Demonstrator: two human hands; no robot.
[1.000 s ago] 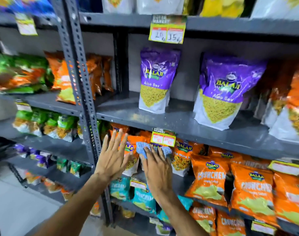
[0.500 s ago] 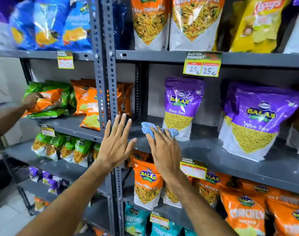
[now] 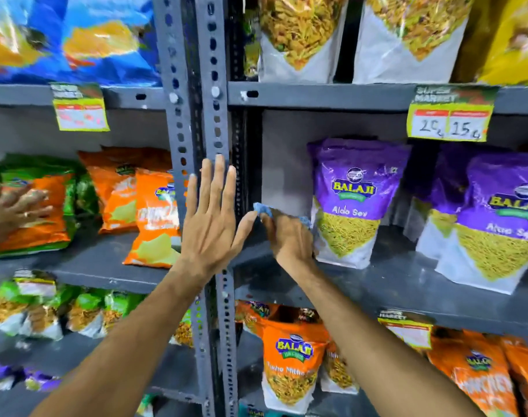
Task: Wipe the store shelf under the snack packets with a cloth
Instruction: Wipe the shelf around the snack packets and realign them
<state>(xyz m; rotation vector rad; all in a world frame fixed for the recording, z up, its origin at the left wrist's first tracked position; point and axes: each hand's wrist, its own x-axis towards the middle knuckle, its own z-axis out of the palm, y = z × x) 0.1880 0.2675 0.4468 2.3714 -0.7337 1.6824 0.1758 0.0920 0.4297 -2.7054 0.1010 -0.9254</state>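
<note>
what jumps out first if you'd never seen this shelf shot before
Two bare arms reach in from below: the left hand is spread flat against the grey perforated upright, while the right hand presses a blue cloth at the back of the grey shelf. Just right of the cloth stands a bright purple Aloo Sev packet.

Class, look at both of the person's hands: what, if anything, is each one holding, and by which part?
The right hand presses a blue cloth to the shelf, covering its middle; only edges show. The left hand is open and holds nothing.
</note>
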